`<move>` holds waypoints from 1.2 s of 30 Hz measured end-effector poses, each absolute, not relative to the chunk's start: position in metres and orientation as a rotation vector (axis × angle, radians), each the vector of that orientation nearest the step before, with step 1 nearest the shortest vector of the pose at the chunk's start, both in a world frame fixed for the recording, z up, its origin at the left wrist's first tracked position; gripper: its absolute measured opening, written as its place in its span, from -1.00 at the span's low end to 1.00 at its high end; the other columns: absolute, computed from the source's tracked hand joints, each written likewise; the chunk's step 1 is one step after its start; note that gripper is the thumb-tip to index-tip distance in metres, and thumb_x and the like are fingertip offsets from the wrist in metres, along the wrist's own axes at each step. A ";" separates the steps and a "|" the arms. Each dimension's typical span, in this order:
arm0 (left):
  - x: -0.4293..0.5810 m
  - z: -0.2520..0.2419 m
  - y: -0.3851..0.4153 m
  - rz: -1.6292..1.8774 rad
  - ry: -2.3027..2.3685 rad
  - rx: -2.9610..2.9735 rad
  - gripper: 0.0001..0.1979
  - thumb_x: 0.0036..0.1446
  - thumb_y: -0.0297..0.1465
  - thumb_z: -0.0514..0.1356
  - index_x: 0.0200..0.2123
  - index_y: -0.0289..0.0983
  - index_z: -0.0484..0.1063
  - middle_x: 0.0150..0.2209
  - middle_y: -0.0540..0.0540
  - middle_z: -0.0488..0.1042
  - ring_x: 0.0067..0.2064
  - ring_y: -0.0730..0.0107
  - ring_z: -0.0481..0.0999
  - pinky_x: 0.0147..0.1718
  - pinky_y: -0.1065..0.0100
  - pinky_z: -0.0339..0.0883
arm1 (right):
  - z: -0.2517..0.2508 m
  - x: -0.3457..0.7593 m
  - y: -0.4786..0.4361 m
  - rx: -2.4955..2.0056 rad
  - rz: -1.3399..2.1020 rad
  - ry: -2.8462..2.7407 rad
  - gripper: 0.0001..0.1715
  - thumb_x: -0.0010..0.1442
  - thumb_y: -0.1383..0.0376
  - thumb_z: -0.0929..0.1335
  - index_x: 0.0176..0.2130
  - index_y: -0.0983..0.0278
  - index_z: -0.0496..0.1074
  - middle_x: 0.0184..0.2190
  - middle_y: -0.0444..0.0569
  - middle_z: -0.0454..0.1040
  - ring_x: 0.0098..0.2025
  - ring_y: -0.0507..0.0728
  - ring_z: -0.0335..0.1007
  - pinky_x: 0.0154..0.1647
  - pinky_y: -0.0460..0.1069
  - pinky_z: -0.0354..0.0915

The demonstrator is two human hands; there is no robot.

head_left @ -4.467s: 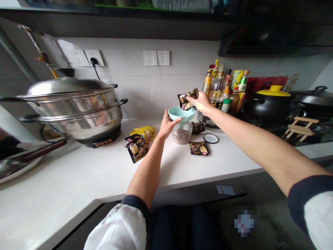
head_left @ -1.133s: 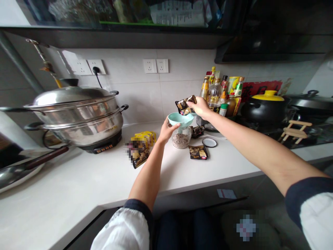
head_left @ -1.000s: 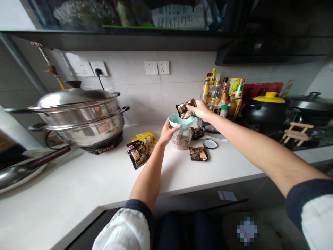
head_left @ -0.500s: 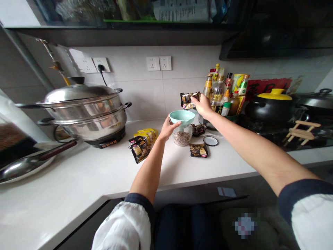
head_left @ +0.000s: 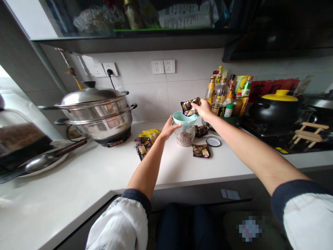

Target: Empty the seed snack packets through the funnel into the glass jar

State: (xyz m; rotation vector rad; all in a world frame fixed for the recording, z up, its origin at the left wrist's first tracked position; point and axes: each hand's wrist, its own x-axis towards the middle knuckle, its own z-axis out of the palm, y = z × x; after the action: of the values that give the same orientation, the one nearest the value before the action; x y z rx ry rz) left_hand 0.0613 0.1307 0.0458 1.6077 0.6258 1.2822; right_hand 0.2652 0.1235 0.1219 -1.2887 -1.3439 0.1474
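The right hand (head_left: 204,110) pinches a black-and-gold packet (head_left: 189,107) between thumb and fingers, tilted above the turquoise funnel (head_left: 182,119). The left hand (head_left: 169,127) holds the funnel by its left side, thumb and fingers spread wide around the bowl. The funnel sits over the clear jar (head_left: 185,137), which stands upright on the worktop (head_left: 182,170), partly filled with grainy material. The step in hand appears to be pouring; no falling stream is discernible. The next move calls for aligning the packet's lower end with the bowl and steadying the funnel.
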 end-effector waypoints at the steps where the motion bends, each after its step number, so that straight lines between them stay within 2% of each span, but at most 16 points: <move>1: 0.057 0.049 0.133 1.332 0.717 1.575 -0.05 -0.26 -0.07 0.40 0.20 -0.28 0.20 0.25 -0.33 0.20 0.28 -0.04 0.17 0.19 0.10 0.12 | 0.122 0.266 0.124 -1.280 0.162 -1.341 -0.72 -0.06 0.12 0.40 -0.42 0.26 0.33 -0.47 -0.12 0.43 -0.40 0.09 0.31 -0.28 0.01 0.31; 3: 0.050 0.062 0.136 1.454 0.866 1.558 -0.11 -0.17 -0.01 0.33 0.20 -0.28 0.21 0.26 -0.34 0.18 0.29 0.02 0.17 0.20 0.14 0.10 | 0.124 0.267 0.125 -1.262 0.192 -1.344 -0.70 -0.07 0.11 0.40 -0.42 0.26 0.32 -0.49 -0.15 0.40 -0.41 0.07 0.30 -0.30 -0.01 0.30; 5: 0.046 0.081 0.140 1.560 0.953 1.644 -0.18 -0.14 -0.03 0.32 0.17 -0.29 0.28 0.19 -0.33 0.31 0.20 0.06 0.30 0.14 0.17 0.17 | 0.128 0.268 0.127 -1.250 0.219 -1.363 -0.69 -0.07 0.11 0.41 -0.42 0.26 0.32 -0.50 -0.17 0.39 -0.41 0.06 0.30 -0.30 -0.02 0.29; 9: 0.058 0.120 0.146 1.446 0.975 1.913 -0.37 -0.22 -0.13 0.38 -0.06 -0.33 0.49 -0.16 -0.24 0.57 -0.14 0.18 0.51 -0.10 0.25 0.33 | 0.140 0.265 0.132 -1.189 0.273 -1.450 -0.66 -0.07 0.09 0.42 -0.41 0.29 0.34 -0.50 -0.18 0.39 -0.40 0.05 0.31 -0.30 -0.02 0.30; 12: 0.076 0.135 0.151 1.294 0.893 1.897 -0.62 -0.21 -0.22 0.38 -0.34 -0.37 0.55 -0.41 -0.13 0.57 -0.34 0.31 0.51 -0.29 0.34 0.35 | 0.150 0.262 0.134 -1.131 0.316 -1.505 -0.61 -0.08 0.06 0.44 -0.40 0.31 0.36 -0.48 -0.14 0.43 -0.38 0.06 0.34 -0.28 -0.01 0.32; 16: 0.090 0.142 0.157 1.359 0.912 1.661 -0.82 -0.21 -0.39 0.37 -0.50 -0.37 0.50 -0.59 0.00 0.46 -0.47 0.44 0.44 -0.39 0.39 0.31 | 0.154 0.264 0.132 -1.049 0.488 -1.484 -0.51 -0.13 0.10 0.50 -0.26 0.31 0.37 -0.35 -0.07 0.50 -0.31 0.07 0.42 -0.25 -0.01 0.36; 19: 0.093 0.142 0.160 1.435 0.923 1.543 -0.83 -0.23 -0.41 0.38 -0.57 -0.36 0.46 -0.64 0.03 0.40 -0.50 0.48 0.41 -0.43 0.41 0.29 | 0.149 0.270 0.129 -1.083 0.650 -1.417 -0.45 -0.19 0.21 0.55 -0.21 0.29 0.36 -0.31 -0.05 0.51 -0.31 0.05 0.44 -0.29 -0.01 0.40; 24: 0.095 0.134 0.165 1.408 0.918 1.563 -0.72 -0.25 -0.30 0.41 -0.62 -0.35 0.41 -0.66 0.02 0.37 -0.57 0.56 0.29 -0.53 0.44 0.19 | 0.139 0.271 0.129 -1.098 0.781 -1.312 -0.62 -0.19 0.37 0.56 -0.38 0.31 0.38 -0.48 -0.11 0.50 -0.46 0.01 0.44 -0.37 -0.05 0.45; 30: 0.100 0.125 0.171 1.384 0.987 1.731 -0.66 -0.31 -0.24 0.43 -0.62 -0.35 0.39 -0.64 0.04 0.36 -0.57 0.59 0.25 -0.56 0.46 0.10 | 0.134 0.261 0.133 -1.112 0.630 -1.379 -0.68 -0.16 0.31 0.55 -0.44 0.32 0.39 -0.59 -0.15 0.46 -0.54 0.03 0.43 -0.42 -0.02 0.46; 36: 0.097 0.129 0.174 1.310 0.988 1.834 -0.73 -0.29 -0.32 0.41 -0.59 -0.36 0.43 -0.64 0.03 0.36 -0.49 0.49 0.35 -0.51 0.46 0.14 | 0.132 0.274 0.138 -1.180 0.519 -1.452 -0.70 -0.14 0.32 0.54 -0.45 0.32 0.38 -0.62 -0.17 0.44 -0.57 0.03 0.42 -0.43 -0.02 0.45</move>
State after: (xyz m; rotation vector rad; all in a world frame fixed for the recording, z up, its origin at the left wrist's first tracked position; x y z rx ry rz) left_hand 0.0965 0.1740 0.1287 1.8344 0.9879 1.3096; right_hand 0.2735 0.1383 0.1323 -1.1796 -1.4521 0.5193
